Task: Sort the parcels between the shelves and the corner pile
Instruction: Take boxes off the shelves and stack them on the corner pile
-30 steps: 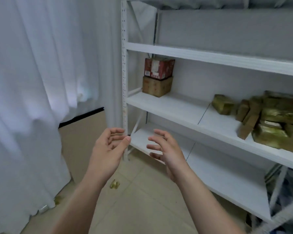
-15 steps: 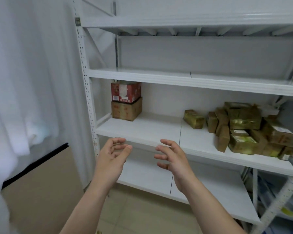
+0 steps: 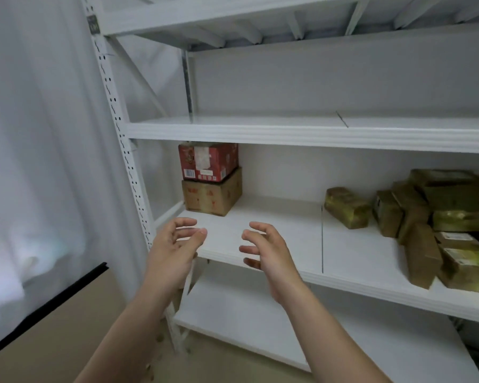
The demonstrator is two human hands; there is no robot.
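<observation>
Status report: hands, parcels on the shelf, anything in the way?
Left hand and right hand open, empty, before the shelf. Red box sits on brown box, untouched. Nothing between.

Bare shelf [image 3: 274, 230] lies between 2 stacked boxes [image 3: 210, 186] and parcel heap [image 3: 440, 225].

A red box [image 3: 208, 161] sits atop a brown carton [image 3: 211, 197]; tumbled gold-taped parcels [image 3: 437, 217] lie right on the same shelf [image 3: 274, 233].

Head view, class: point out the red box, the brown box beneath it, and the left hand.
Red box [image 3: 208, 163]: head view, middle of its front face.
Brown box [image 3: 205, 199]: head view, middle of its front face.
Left hand [image 3: 172, 252]: head view, on the palm.
</observation>
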